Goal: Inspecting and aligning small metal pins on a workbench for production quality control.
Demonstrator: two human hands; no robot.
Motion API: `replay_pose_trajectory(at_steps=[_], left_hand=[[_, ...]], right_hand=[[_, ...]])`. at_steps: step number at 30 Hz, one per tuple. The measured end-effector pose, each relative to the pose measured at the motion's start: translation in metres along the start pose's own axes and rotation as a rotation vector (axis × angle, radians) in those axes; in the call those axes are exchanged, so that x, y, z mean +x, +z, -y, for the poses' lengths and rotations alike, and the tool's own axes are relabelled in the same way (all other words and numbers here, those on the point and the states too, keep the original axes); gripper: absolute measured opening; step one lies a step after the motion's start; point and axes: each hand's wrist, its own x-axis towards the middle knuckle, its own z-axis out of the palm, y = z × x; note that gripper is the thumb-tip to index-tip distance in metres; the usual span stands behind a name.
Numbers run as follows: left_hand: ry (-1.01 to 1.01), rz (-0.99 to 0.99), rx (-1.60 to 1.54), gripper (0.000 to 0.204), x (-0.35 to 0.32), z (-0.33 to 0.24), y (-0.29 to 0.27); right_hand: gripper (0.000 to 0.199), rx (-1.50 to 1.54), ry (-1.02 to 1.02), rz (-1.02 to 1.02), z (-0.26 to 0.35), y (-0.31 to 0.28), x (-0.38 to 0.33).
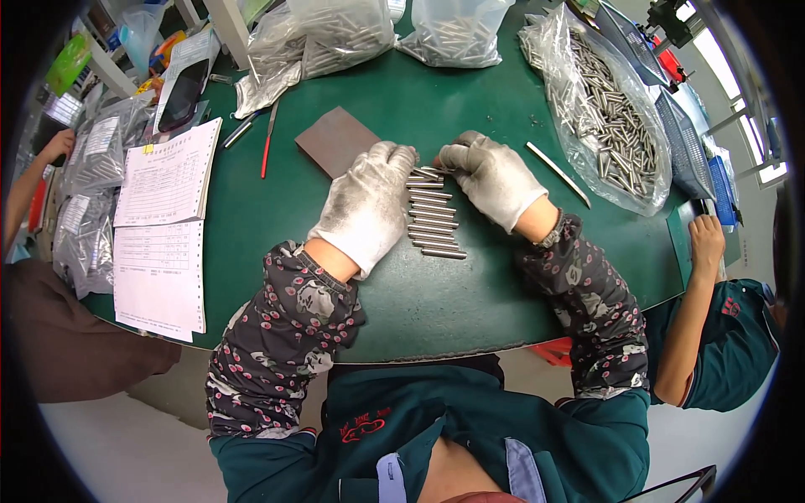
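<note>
A column of short shiny metal pins lies side by side on the green table, between my two gloved hands. My left hand is at the column's left, its fingers curled together by the topmost pins. Opposite it, at the upper right, my right hand has its fingers bent into a pinch; a bare fingertip shows through the glove. The uppermost pins lie a little askew between the fingertips. What either hand grips is hidden by the fingers. A brown rectangular plate lies just beyond my left hand.
A large open plastic bag of loose pins lies at the right, near a white stick. More filled bags stand at the back. Printed sheets, a phone and a red-handled tool are left. Co-workers' arms show at both sides.
</note>
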Motion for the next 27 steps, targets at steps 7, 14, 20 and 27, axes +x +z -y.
replay_pose_trajectory(at_steps=[7,14,20,27], left_hand=[[0.04,-0.002,0.055,0.031,0.006,0.003,0.004],[0.086,-0.197,-0.006,0.029,0.014,-0.002,0.006],[0.291,-0.143,0.192,0.05,0.0,0.0,0.005],[0.232,-0.004,0.249,0.049,0.005,-0.014,0.007]], right_hand=[[0.016,-0.241,0.121,0.09,0.011,-0.001,0.007],[0.018,0.009,0.076,0.056,0.004,-0.004,0.014],[0.021,0.05,0.057,-0.082,-0.005,-0.017,-0.008],[0.021,-0.489,0.643,-0.184,-0.104,-0.099,-0.09]])
